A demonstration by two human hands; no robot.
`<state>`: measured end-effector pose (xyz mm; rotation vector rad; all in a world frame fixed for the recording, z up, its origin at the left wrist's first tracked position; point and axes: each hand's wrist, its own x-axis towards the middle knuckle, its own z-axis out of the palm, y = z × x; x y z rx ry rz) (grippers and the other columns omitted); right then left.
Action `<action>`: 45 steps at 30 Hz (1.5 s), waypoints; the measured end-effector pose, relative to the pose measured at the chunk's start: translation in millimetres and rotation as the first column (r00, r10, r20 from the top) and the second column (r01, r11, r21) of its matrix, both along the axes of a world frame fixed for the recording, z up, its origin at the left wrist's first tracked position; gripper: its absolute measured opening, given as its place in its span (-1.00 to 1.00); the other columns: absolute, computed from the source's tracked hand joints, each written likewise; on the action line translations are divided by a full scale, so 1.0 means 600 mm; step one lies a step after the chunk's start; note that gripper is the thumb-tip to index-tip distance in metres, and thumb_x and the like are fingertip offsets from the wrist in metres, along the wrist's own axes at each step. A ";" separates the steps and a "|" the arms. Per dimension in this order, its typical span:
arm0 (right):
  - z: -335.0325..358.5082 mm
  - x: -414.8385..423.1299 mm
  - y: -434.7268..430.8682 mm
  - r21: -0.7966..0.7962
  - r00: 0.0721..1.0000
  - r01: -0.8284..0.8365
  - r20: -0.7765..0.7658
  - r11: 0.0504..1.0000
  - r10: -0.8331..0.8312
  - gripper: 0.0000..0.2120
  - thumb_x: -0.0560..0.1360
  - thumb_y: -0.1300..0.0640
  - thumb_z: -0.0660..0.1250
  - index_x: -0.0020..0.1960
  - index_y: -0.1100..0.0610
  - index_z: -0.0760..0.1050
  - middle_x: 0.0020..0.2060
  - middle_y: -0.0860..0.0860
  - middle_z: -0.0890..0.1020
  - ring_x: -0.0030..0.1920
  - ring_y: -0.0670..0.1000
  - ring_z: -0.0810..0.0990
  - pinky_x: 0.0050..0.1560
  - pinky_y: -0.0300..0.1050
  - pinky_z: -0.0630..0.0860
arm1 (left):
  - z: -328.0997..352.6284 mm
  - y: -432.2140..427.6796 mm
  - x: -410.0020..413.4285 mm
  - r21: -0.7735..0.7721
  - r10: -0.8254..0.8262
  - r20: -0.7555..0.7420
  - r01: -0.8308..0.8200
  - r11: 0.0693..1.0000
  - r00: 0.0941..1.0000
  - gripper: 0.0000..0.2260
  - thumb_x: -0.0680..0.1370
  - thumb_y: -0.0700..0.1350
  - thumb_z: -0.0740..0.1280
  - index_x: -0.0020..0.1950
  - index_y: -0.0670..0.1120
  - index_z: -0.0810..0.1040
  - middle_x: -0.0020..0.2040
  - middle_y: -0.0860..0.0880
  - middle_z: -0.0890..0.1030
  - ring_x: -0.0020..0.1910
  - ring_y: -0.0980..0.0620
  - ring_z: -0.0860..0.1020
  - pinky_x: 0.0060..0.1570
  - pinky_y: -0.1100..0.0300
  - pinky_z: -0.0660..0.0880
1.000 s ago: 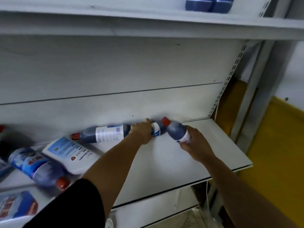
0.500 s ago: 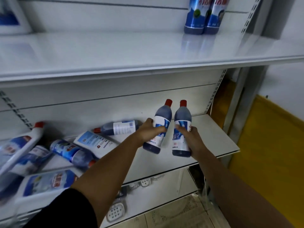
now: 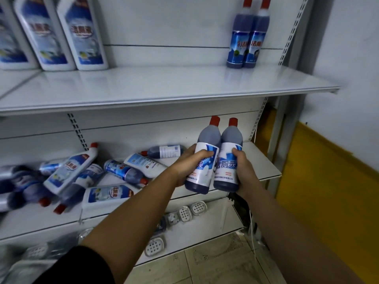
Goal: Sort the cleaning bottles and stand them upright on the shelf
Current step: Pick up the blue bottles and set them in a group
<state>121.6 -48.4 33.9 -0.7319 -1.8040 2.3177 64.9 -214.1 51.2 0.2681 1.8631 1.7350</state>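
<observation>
My left hand [image 3: 189, 162] grips a dark blue bottle with a red cap [image 3: 204, 158], held nearly upright. My right hand [image 3: 243, 169] grips a second matching bottle [image 3: 228, 158] right beside it, the two bottles touching. Both hang in the air in front of the middle shelf [image 3: 264, 162]. On the upper shelf [image 3: 164, 87] two matching blue bottles [image 3: 247, 37] stand upright at the right, and white bottles [image 3: 61, 33] stand at the left. Several blue and white bottles [image 3: 114, 173] lie jumbled on the middle shelf's left part.
One blue bottle [image 3: 164, 151] lies on its side against the shelf's back panel. White soap dishes [image 3: 190, 211] sit on the lowest shelf. A yellow wall strip [image 3: 328, 181] and the shelf upright [image 3: 281, 128] close off the right side. Tiled floor [image 3: 205, 263] shows below.
Both hands have lifted the two blue bottles off the middle shelf, turned them upright and raised them. The view has tilted up, showing the upper shelf's standing bottles.
</observation>
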 end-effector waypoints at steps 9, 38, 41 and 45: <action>0.089 0.058 -0.030 0.104 0.960 -0.095 -0.252 0.990 0.119 -0.71 0.51 0.03 0.40 0.18 -0.06 0.41 0.05 0.08 0.67 -0.01 0.14 0.69 0.03 0.15 0.63 | 0.097 -0.031 0.077 0.088 0.226 -0.107 -0.217 0.972 0.968 -0.76 0.59 0.05 0.30 0.17 -0.04 0.48 -0.09 -0.09 0.71 -0.19 -0.05 0.70 -0.22 0.09 0.61; 0.306 0.025 -0.468 0.207 0.700 -0.416 -0.549 0.886 0.457 -0.81 0.54 0.07 0.36 0.11 0.05 0.43 -0.09 0.09 0.65 -0.24 0.01 0.66 -0.25 -0.09 0.62 | 0.302 -0.478 0.171 0.257 0.682 -0.416 -0.641 0.723 0.602 -0.73 0.60 0.13 0.25 0.11 -0.05 0.48 -0.05 -0.09 0.71 -0.13 -0.09 0.70 -0.11 0.03 0.62; 0.312 0.018 -0.559 0.216 0.677 -0.438 -0.560 0.873 0.478 -0.72 0.53 0.06 0.37 0.20 0.09 0.43 -0.06 0.10 0.66 -0.20 0.04 0.67 -0.19 -0.03 0.63 | 0.311 -0.570 0.177 0.278 0.712 -0.426 -0.669 0.690 0.557 -0.78 0.59 0.10 0.25 0.07 -0.03 0.48 -0.14 -0.04 0.70 -0.22 -0.02 0.69 -0.20 0.09 0.59; 0.327 0.008 -0.682 0.220 0.640 -0.477 -0.577 0.851 0.507 -0.75 0.53 0.07 0.37 0.17 0.07 0.44 -0.11 0.06 0.66 -0.23 0.01 0.67 -0.21 -0.05 0.62 | 0.320 -0.690 0.185 0.255 0.740 -0.452 -0.722 0.643 0.498 -0.80 0.60 0.11 0.23 0.05 0.00 0.47 -0.09 -0.06 0.68 -0.17 -0.04 0.67 -0.18 0.09 0.58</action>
